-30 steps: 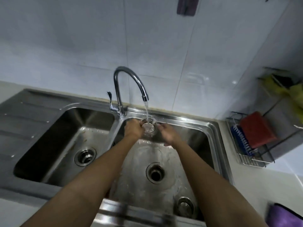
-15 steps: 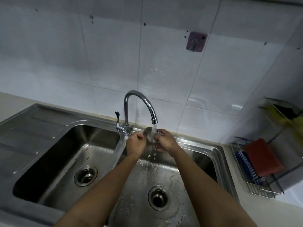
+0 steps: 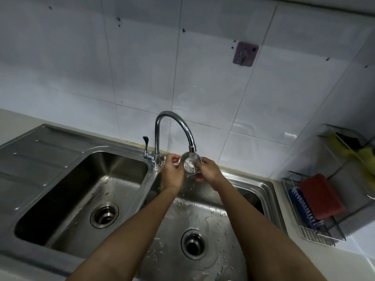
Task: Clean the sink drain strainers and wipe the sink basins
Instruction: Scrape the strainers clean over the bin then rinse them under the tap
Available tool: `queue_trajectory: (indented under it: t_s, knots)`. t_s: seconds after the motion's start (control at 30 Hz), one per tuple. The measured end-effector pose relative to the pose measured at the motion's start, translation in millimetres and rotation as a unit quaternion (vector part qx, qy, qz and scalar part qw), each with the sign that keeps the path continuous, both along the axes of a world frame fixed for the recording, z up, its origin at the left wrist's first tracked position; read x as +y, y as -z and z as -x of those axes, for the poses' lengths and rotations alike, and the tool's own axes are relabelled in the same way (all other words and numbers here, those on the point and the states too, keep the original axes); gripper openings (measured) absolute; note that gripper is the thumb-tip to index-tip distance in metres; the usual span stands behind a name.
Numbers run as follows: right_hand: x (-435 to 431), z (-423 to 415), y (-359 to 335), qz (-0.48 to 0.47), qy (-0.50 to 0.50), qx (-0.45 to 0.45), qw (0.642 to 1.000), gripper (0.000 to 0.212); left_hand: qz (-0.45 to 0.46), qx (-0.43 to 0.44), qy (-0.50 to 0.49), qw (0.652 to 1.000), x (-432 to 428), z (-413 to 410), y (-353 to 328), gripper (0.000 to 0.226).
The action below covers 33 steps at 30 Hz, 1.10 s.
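Two hands hold one small round strainer [image 3: 191, 164] right under the tap [image 3: 174, 126], above the right basin [image 3: 203, 216]. Water runs from the spout onto it and drips down. The left hand [image 3: 172, 172] pinches the strainer's left edge with its fingers curled in. The right hand [image 3: 209, 172] wraps its fingers around the right side and grips it.

My guess is that this step is rinsing the strainer from the right drain [image 3: 192, 244], which looks open and dark. The left drain [image 3: 104, 214] in the left basin [image 3: 85, 189] seems to have its strainer sitting in it, so that one is likely waiting its turn.

To do this well, keep the strainer under the stream and turn it slowly so water hits every side. Rub the little holes with a thumb to push bits out. Hold it low so water does not splash onto the wall. Grip firmly, because wet metal is slippery and could drop into the open drain. A red sponge [image 3: 322, 193] sits in the wire rack [image 3: 304, 230] to the right, well apart, and may help with wiping later.
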State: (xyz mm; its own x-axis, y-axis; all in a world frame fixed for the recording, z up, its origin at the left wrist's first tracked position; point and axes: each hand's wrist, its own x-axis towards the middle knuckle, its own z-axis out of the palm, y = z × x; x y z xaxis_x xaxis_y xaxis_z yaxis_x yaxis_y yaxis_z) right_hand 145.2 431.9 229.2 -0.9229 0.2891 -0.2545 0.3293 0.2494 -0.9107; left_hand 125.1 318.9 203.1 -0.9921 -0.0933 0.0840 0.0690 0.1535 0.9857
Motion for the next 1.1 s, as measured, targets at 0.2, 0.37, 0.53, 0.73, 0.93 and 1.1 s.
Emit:
queue_trajectory:
  t_s: [0.2,0.37,0.53,0.73,0.93,1.1]
  knots:
    - [29,-20,-2,-0.018,0.017,-0.035,0.999,0.021,0.071,0.038,0.082,0.993,20,-7,-3,0.027]
    - [37,-32,-1,-0.073,0.020,0.020,0.997,0.033,0.118,0.037,0.178,0.976,24,-6,-3,0.032]
    - [36,-34,-9,-0.216,0.025,0.128,0.968,0.053,0.125,0.063,0.217,0.966,15,-6,-17,0.048]
    - [39,-40,-4,-0.371,-0.026,0.178,0.911,0.055,0.124,0.058,0.230,0.964,1,-20,4,0.056]
    - [54,-63,24,-0.401,0.026,0.055,0.914,0.052,0.207,0.012,0.331,0.921,-18,-29,46,0.068]
    - [79,-95,76,-0.354,0.061,-0.126,0.925,0.045,0.489,-0.012,0.274,0.828,-79,-37,88,0.071]
